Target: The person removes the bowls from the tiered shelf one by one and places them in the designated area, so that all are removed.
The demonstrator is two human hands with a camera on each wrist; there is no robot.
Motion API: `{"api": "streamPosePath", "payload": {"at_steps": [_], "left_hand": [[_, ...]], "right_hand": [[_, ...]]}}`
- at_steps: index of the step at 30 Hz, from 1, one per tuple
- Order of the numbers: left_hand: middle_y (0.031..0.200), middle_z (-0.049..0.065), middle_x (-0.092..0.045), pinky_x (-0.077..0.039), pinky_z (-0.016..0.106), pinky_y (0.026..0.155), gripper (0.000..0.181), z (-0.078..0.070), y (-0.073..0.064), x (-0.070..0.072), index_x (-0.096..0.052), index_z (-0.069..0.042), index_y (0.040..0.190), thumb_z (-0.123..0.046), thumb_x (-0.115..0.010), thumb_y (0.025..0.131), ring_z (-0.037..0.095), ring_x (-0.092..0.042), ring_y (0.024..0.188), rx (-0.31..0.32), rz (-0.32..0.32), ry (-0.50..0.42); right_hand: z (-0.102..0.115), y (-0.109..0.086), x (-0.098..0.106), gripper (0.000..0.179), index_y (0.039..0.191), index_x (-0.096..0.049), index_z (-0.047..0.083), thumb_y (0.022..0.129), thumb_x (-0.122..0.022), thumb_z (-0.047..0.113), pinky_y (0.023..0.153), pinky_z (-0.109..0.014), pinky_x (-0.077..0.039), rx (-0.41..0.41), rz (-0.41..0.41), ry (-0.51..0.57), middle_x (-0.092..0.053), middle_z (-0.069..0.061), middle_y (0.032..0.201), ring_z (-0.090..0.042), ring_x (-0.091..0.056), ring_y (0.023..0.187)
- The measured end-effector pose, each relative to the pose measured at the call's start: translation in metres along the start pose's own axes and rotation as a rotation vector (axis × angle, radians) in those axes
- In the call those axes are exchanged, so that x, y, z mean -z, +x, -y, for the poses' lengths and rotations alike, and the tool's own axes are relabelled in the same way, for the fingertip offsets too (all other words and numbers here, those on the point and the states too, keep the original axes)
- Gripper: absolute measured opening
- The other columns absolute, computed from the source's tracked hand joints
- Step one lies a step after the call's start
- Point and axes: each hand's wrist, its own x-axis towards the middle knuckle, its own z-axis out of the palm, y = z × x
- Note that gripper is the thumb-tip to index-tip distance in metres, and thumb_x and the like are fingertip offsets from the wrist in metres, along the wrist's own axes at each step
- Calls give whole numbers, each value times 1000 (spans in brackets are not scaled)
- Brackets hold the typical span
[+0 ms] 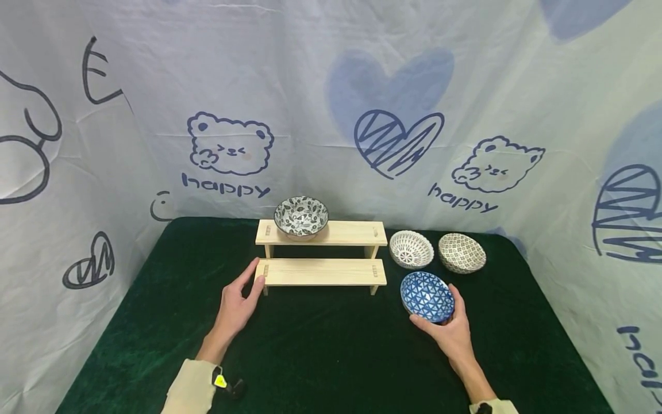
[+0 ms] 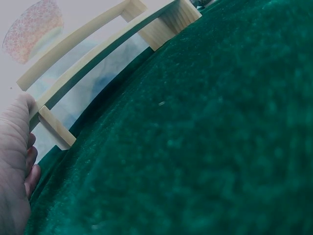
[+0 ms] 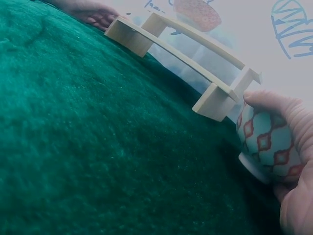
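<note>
My right hand (image 1: pixel 455 336) holds a blue-and-white bowl (image 1: pixel 427 296) by its rim and side, thumb at the front and fingers round the right. The bowl tilts a little; its outer wall (image 3: pixel 269 139) carries reddish diamond shapes. At the left end of a two-step wooden stand (image 1: pixel 320 272), my left hand (image 1: pixel 238 305) grips the lower board, its thumb on the board's end. On the upper board's left part sits a black-and-white leaf-patterned bowl (image 1: pixel 301 216). The left wrist view shows the left hand (image 2: pixel 14 152) at the board's end, its lower fingers partly hidden.
Right of the stand, a white bowl with dark line pattern (image 1: pixel 411 249) and a beige patterned bowl (image 1: pixel 462 253) rest side by side on the dark green cloth (image 1: pixel 331 351). A printed white curtain (image 1: pixel 310 75) hangs behind the table and along its sides.
</note>
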Motion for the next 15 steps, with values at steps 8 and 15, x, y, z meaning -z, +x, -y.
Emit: {"api": "streamPosePath", "payload": {"at_steps": [8,15], "left_hand": [[160,9,-48,-36,58,119,57,0,1,0,-47,-10,157,-34,-59,108,32,-46,147,-4,-2,3],[159,10,-48,-36,57,120,56,0,0,0,-48,-9,157,-33,-59,108,32,-46,147,-6,-5,2]], "right_hand": [[1,0,3,125,169,-4,20,81,-92,29,123,-62,-28,-25,30,-32,-16,-23,171,-49,-25,153],[3,0,5,125,169,-3,20,81,-92,30,123,-64,-26,-24,51,-54,-15,-23,171,-50,-24,153]]}}
